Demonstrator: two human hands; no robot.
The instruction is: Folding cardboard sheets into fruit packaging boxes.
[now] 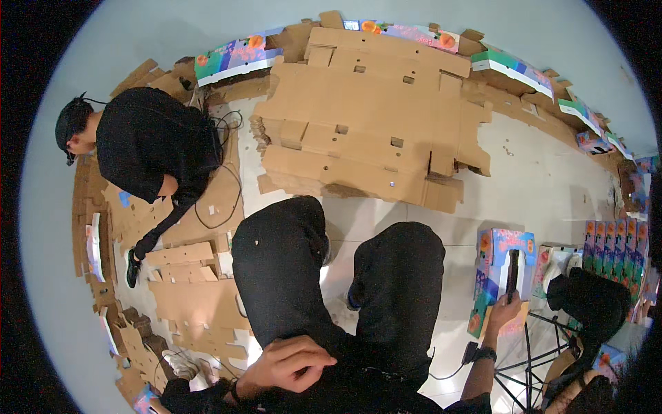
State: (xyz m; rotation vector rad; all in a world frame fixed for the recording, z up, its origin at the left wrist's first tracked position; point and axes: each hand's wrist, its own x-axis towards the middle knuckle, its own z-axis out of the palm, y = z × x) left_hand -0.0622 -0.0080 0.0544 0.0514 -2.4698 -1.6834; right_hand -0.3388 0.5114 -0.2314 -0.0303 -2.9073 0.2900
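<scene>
My left hand [295, 363] rests on my lap with its fingers curled in, and nothing shows in it. On my right, my right hand [505, 311] is closed around the lower end of a long black handle-shaped thing [512, 274]. That thing lies along the white opening of a colourful fruit carton [485, 265], which is printed in blue, pink and green. The exact kind of the black thing is not clear. Part of the carton's lower side is hidden by my hand.
Stacked flattened cardboard [372, 103] lies ahead on the pale floor [524, 179]. At the left a person in black [152, 138] bends over cardboard sheets [193, 303]. Another person [596, 297] sits at the right beside a black metal frame [531, 366] and several stacked cartons [614, 252].
</scene>
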